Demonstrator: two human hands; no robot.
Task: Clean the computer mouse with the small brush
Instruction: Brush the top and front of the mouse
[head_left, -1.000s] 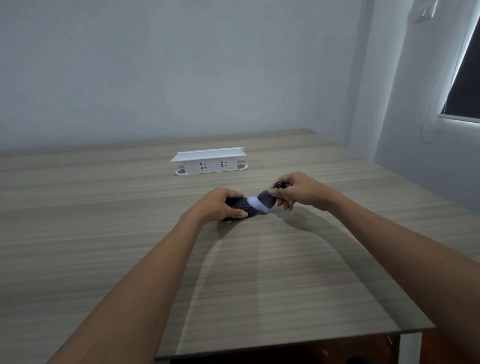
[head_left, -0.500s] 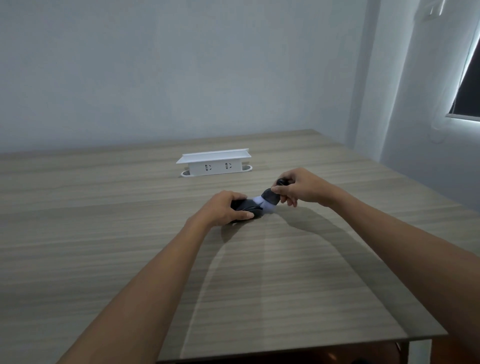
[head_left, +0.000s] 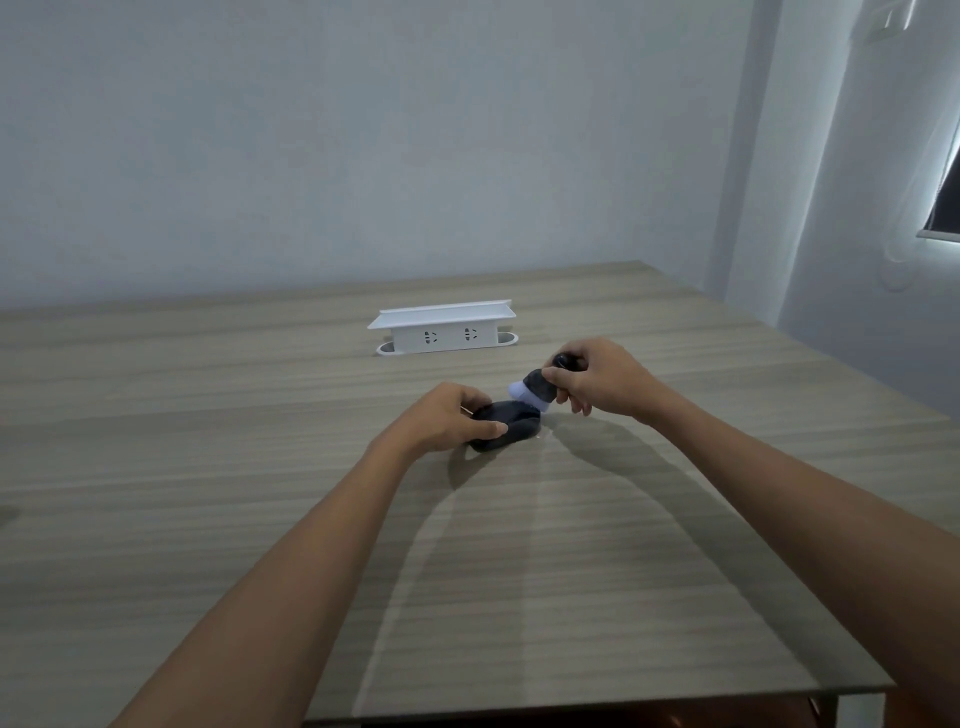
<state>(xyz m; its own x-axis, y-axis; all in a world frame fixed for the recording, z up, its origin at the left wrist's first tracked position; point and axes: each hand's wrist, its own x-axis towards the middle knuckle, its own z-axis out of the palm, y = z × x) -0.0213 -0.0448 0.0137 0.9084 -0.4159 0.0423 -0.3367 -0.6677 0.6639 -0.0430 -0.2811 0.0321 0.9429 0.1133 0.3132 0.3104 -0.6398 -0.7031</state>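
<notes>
- We saw the left hand (head_left: 447, 418) clasped over the near-left part of the dark computer mouse (head_left: 511, 423), which lay on the tabletop (head_left: 208, 467) near its middle; that hand hid much of the mouse's body.
- The right hand (head_left: 597, 376) had its fingers closed around the small brush (head_left: 537, 387), whose dark handle was mostly hidden inside the grip.
- The brush's pale bristles met the far-right end of the mouse, though we could not make out the exact contact.
- A white power strip holder (head_left: 444, 330) stood farther back, well apart.
</notes>
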